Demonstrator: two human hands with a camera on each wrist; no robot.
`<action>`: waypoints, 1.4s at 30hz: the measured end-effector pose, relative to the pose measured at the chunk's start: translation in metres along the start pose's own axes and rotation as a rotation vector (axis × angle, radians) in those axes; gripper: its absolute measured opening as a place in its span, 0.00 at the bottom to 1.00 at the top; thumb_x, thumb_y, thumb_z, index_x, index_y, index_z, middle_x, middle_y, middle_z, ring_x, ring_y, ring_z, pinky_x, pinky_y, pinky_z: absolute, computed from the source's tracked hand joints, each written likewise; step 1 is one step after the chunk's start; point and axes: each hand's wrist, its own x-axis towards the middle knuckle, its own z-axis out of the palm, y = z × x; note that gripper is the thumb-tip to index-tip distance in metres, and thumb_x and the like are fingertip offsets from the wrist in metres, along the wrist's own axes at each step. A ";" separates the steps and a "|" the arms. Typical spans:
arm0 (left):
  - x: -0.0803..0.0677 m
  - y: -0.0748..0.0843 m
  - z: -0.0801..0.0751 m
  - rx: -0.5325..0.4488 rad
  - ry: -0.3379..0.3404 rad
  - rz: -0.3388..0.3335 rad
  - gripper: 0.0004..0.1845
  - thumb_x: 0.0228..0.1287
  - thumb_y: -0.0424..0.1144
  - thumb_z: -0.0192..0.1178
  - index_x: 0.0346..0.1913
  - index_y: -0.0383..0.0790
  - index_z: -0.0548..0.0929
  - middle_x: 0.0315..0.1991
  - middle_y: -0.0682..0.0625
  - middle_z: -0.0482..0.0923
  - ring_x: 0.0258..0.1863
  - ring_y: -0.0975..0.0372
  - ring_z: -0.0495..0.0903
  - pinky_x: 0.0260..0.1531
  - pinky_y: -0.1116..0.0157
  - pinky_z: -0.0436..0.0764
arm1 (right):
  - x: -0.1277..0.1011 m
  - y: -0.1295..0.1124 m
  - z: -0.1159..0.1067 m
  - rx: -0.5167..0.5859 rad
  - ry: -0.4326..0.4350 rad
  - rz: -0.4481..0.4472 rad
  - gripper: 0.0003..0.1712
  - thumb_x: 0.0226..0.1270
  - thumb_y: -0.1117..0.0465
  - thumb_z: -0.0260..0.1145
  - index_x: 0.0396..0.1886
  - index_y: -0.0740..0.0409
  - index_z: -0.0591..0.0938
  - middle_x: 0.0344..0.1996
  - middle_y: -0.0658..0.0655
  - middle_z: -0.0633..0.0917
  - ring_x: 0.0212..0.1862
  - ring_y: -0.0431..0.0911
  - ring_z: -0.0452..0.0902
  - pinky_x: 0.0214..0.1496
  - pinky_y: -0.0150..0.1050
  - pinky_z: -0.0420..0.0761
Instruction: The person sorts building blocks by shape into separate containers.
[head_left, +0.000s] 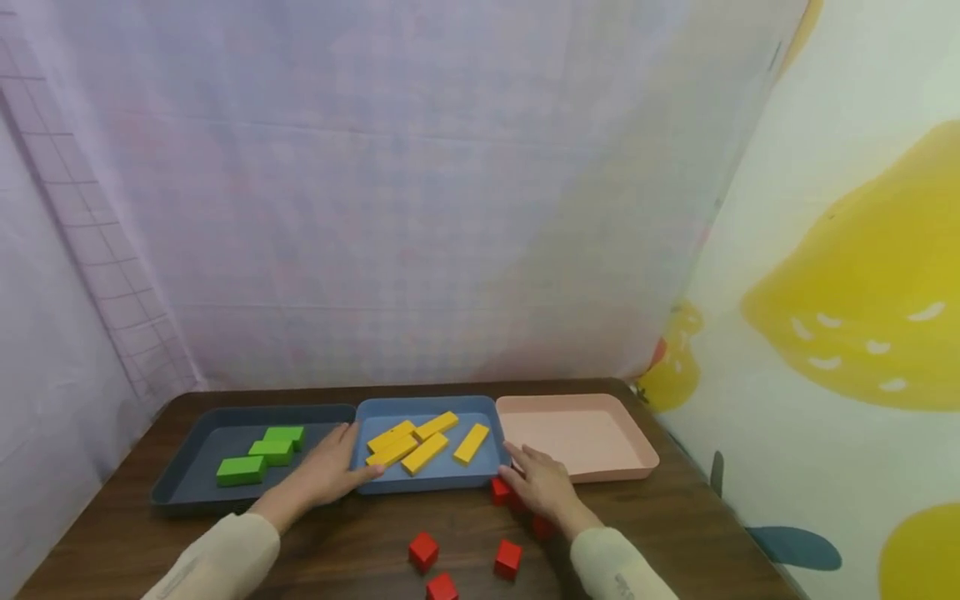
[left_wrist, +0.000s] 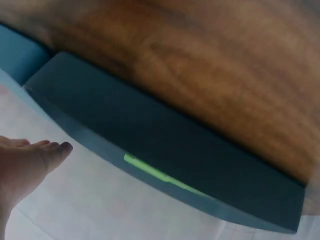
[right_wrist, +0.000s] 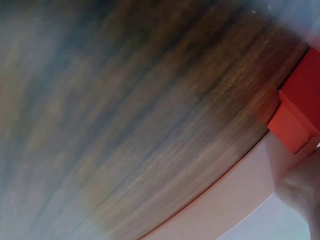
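My left hand is spread with its fingers extended over the seam between the dark tray and the blue tray. In the left wrist view, the same hand shows beside the dark tray's outer wall. Across the blue tray, my right hand has loosely extended fingers at the corner where it meets the pink tray. Red cubes lie under and beside that hand, partly hidden by it. Whether either hand touches a tray is unclear.
Several yellow blocks lie in the blue tray, and green blocks in the dark one. More loose red cubes sit on the wooden table near its front. A curtain hangs behind the table.
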 end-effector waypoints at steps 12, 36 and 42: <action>-0.012 -0.018 0.016 0.000 0.055 0.033 0.46 0.67 0.62 0.58 0.72 0.27 0.63 0.71 0.24 0.56 0.69 0.33 0.56 0.63 0.34 0.59 | 0.002 0.002 -0.010 0.166 0.009 -0.013 0.33 0.71 0.45 0.63 0.71 0.55 0.73 0.66 0.67 0.73 0.68 0.63 0.66 0.67 0.65 0.62; -0.007 -0.032 0.019 -0.020 0.014 -0.036 0.44 0.68 0.62 0.56 0.71 0.28 0.65 0.71 0.24 0.56 0.69 0.32 0.56 0.63 0.34 0.58 | -0.076 0.032 -0.052 0.136 0.001 -0.321 0.32 0.67 0.47 0.69 0.64 0.61 0.78 0.56 0.54 0.81 0.56 0.50 0.78 0.57 0.54 0.77; -0.006 -0.034 0.021 -0.036 0.018 -0.037 0.44 0.68 0.64 0.56 0.73 0.33 0.65 0.71 0.24 0.55 0.70 0.32 0.55 0.63 0.33 0.57 | -0.091 0.042 -0.041 0.095 0.015 -0.381 0.31 0.66 0.49 0.70 0.61 0.65 0.79 0.53 0.52 0.80 0.53 0.49 0.79 0.55 0.51 0.79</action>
